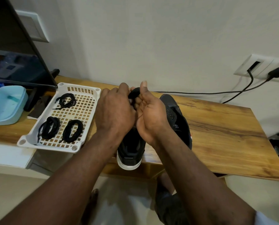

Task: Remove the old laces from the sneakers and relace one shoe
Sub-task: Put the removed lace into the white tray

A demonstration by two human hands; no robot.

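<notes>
Left hand: the left hand is seen from the back, its fingers curled down onto the coiled black lace; it appears to pinch it, though the fingertips are out of sight.
Right hand: the right hand is palm-up with the thumb raised, its fingers wrapped round the same coil from below.
Lace: a tight dark bundle held between both hands, above the table and over the shoes.
Sneakers: the near sneaker stands heel toward the person, with its white sole overhanging the table edge. The far sneaker lies just beside it on the right, its eyelets showing no lace.
Basket: the white basket sits left of the hands and holds three lace bundles, each apart from the others.
Step, as I judge it: either unwinding this coil to start relacing or winding it up for the basket; I cannot tell which.
Risk: pulling a loose end through the coil could knot it.
Risk: a forearm nudge could tip the overhanging near sneaker off the table.
Risk: old and fresh laces are all black and easy to mix up.
Hidden: the hands cover the near sneaker's eyelets and tongue, so whether it is laced is unknown; the lace tips cannot be made out.
</notes>
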